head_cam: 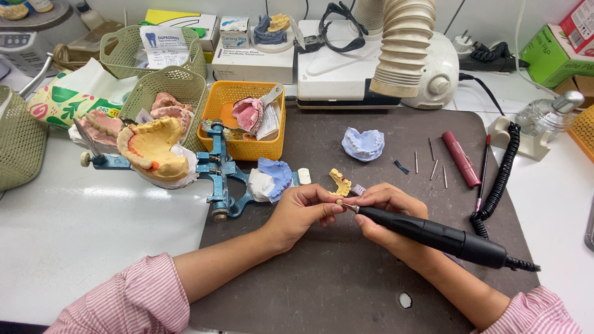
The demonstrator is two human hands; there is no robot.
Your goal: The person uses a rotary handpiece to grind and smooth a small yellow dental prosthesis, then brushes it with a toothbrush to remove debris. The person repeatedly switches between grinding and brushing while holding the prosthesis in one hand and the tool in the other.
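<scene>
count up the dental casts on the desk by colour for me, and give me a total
Blue casts: 3, one loose on the mat, one on the blue articulator, one on the white box at the back.
Yellow casts: 2.
Pink casts: 3.
Total: 8

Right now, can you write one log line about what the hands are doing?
left hand: pinches small piece at tool tip | right hand: grips black handpiece | under: dark mat | nearby: yellow dental cast
</scene>
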